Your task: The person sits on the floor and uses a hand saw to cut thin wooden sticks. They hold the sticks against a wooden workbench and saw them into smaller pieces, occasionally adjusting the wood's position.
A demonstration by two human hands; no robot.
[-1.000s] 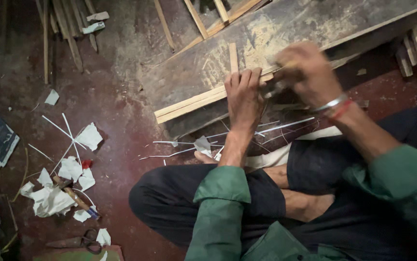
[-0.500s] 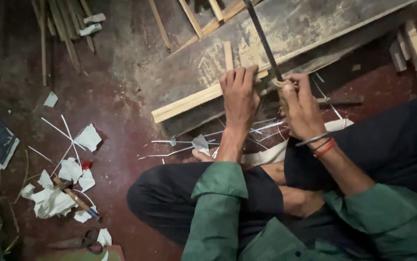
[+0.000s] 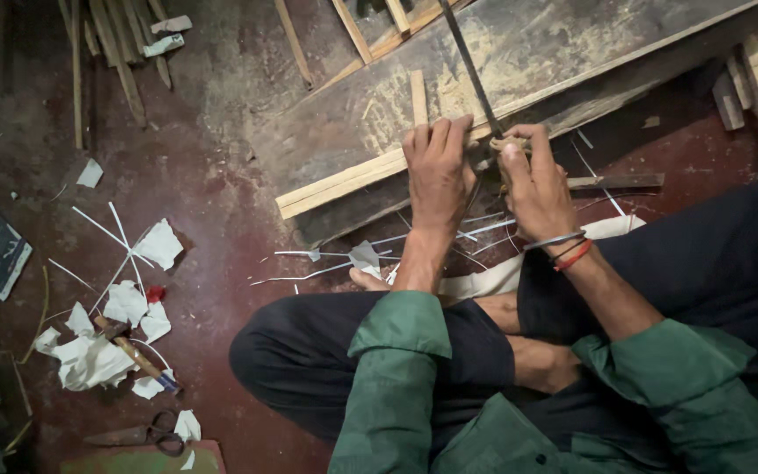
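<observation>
Wooden strip [image 3: 344,180] lies on a worn plank [image 3: 555,53], its long axis running from lower left up to the right. The left hand [image 3: 436,167] presses it flat, fingers curled over it. The right hand [image 3: 533,180] grips a thin dark blade [image 3: 467,61] pointing up and away.

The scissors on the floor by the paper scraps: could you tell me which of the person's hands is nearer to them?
Left. The left hand presses the wooden strip, on the side toward the scissors; the right hand grips a tool handle farther away.

Blade [image 3: 467,61] top beyond frame edge
</observation>
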